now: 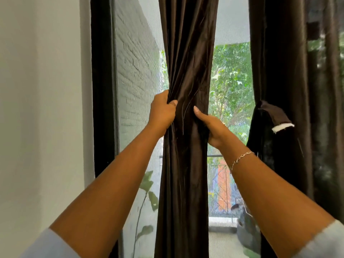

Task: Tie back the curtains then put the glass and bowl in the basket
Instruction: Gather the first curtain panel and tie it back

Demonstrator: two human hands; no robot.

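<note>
A dark brown satin curtain [188, 62] hangs gathered into a narrow column at the middle of the window. My left hand [162, 112] clutches its left edge in a fist at mid height. My right hand [210, 125] wraps around its right edge, thumb pointing up across the front folds. A second dark curtain [290, 71] hangs at the right, with a dark tie-back strap [275, 116] with a white end dangling from it. No glass, bowl or basket is in view.
A white wall [41, 108] and black window frame [102, 90] stand at the left. Through the mesh screen I see a white brick wall [137, 71], trees and a leafy plant [149, 194] low down.
</note>
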